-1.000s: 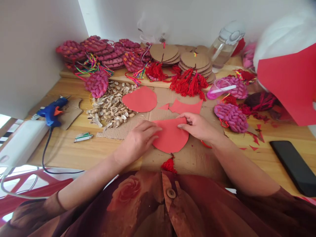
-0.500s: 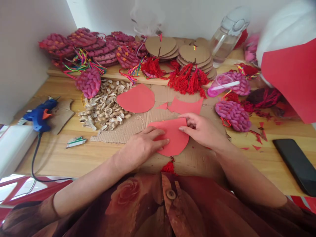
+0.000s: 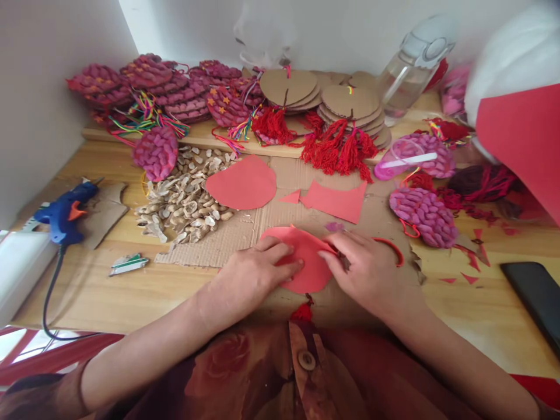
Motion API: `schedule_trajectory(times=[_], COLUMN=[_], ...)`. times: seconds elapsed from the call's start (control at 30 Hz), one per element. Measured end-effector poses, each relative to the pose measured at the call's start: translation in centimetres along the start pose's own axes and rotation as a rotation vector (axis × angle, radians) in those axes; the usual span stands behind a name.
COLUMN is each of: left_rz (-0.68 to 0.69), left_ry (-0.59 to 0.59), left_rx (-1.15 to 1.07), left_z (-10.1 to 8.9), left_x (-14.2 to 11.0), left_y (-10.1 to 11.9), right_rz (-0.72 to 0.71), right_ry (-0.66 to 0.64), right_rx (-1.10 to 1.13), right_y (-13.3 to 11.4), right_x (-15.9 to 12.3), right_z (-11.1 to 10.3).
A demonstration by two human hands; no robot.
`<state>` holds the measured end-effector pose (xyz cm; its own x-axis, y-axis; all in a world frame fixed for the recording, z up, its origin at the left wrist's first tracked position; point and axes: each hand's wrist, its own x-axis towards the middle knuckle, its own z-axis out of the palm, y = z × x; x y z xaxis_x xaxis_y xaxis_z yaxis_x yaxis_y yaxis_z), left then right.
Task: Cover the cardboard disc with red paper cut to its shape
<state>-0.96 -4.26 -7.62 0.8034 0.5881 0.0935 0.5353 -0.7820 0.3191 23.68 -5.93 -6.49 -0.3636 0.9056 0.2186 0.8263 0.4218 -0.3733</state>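
Note:
A rounded piece of red paper lies in front of me, its right edge slightly lifted. My left hand rests on its left part, fingers stretched over the top. With thumb and fingers, my right hand pinches the paper's upper right edge. A red tassel on a dark cord pokes out below the paper; what lies underneath is hidden. An orange-red loop, like a scissors handle, shows behind my right hand. Farther up lie another red paper piece and a red offcut.
Corrugated cardboard covers the middle of the wooden table. Peanut shells are heaped at left, near a blue glue gun. Cardboard discs, braided pink pads and a bottle stand around. A phone lies at right.
My right hand has shifted down and right along the red paper's edge, which now lifts a little. The orange-red loop and a small purple piece have come into sight. My view has tilted slightly.

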Motion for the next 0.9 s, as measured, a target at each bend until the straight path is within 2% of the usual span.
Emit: schedule_trajectory(times=[0.13, 0.3, 0.43, 0.6, 0.67, 0.9], left_rz=[-0.018, -0.023, -0.033, -0.137, -0.159, -0.204], left_ry=[-0.055, -0.059, -0.021, 0.076, 0.139, 0.166], left_rx=[-0.061, -0.052, -0.05, -0.038, -0.047, -0.05], left_z=[-0.7, -0.7, -0.4, -0.1, 0.1, 0.9], left_x=[0.2, 0.2, 0.1, 0.0, 0.0, -0.2], left_y=[0.3, 0.2, 0.2, 0.3, 0.3, -0.1], right_rz=[-0.149, -0.151, -0.069, 0.227, 0.299, 0.252], right_ry=[-0.094, -0.094, -0.054, -0.011, -0.009, 0.009], right_rx=[-0.032, 0.011, 0.081, 0.073, 0.114, 0.119], right_y=[-1.2, -1.3, -1.1, -0.2, 0.2, 0.8], right_x=[-0.7, -0.9, -0.7, -0.5, -0.4, 0.4], right_z=[0.1, 0.3, 0.3, 0.9, 1.1, 1.0])
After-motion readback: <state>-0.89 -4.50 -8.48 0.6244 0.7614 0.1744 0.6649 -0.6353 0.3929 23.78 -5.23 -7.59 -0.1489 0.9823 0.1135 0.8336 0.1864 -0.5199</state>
